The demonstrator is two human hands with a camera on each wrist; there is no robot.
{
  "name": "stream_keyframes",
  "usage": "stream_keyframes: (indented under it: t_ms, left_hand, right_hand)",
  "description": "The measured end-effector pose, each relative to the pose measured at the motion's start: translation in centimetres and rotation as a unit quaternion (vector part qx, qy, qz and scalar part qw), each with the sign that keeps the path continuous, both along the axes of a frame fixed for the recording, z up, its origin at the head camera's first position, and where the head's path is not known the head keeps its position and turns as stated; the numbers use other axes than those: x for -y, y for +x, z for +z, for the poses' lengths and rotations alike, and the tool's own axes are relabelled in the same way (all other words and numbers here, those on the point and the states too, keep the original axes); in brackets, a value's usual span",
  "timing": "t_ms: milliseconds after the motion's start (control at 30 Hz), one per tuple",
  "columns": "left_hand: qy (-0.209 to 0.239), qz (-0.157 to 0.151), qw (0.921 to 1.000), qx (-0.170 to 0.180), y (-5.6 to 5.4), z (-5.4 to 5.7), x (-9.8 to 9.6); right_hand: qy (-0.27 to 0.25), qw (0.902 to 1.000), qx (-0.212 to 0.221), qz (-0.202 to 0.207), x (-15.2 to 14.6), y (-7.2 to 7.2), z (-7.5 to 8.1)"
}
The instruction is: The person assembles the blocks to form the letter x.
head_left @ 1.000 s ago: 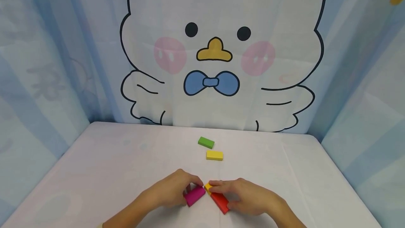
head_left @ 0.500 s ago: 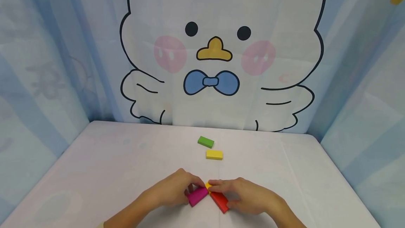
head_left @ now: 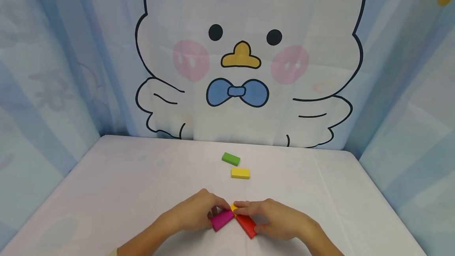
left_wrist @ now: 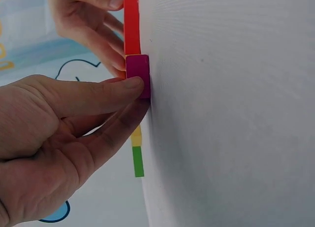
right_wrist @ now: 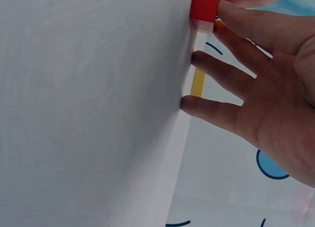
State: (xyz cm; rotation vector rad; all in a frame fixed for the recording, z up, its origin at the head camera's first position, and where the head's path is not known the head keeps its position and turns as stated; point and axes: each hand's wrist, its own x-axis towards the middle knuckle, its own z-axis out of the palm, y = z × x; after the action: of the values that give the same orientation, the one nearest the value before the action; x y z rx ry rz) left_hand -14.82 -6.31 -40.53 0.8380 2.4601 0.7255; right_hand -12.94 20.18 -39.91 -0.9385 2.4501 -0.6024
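Note:
My left hand [head_left: 197, 211] pinches a purple block [head_left: 222, 220] between thumb and fingers; the left wrist view has its thumb flat on the face of the purple block [left_wrist: 139, 68]. That block lies slanted on the table, its far right corner up against an orange block [head_left: 233, 207]. A red block [head_left: 246, 226] slants the other way, making a V with the purple one. My right hand [head_left: 279, 218] holds the red block, thumb at its near end, while its fingertips partly cover the orange block. In the right wrist view, other fingers of the right hand [right_wrist: 275, 84] reach down to the table.
Beyond the hands a yellow block [head_left: 240, 173] lies flat on the white-covered table [head_left: 142, 181], with a green block [head_left: 231, 159] just behind it. A curtain [head_left: 241, 123] printed with a cartoon bird hangs at the table's back edge.
My left hand has slid the purple block a little to the right, closing its gap to the orange block. The right hand and the red block have stayed nearly still.

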Motion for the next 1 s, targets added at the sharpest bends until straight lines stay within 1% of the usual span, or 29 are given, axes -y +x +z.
stream_keyframes:
  t_ms: [200, 467, 767, 1000]
  left_hand:
    - [0.001, -0.008, 1.0, -0.003, -0.09, -0.15, -0.08]
    - [0.007, -0.004, 0.9999, 0.01, -0.04, -0.2, -0.03]
    - [0.017, -0.009, 0.9996, 0.021, -0.13, -0.08, 0.22]
    - [-0.006, 0.0, 0.9994, 0.033, -0.32, 0.42, 0.62]
  right_hand:
    - [-0.002, 1.0, 0.003, -0.003, -0.01, 0.06, -0.07]
    - [-0.003, 1.0, 0.002, -0.002, -0.05, -0.04, -0.16]
    - [-0.013, 0.9999, 0.008, -0.004, -0.05, -0.02, -0.23]
    - [-0.009, 0.9999, 0.008, -0.008, 0.08, -0.01, -0.07]
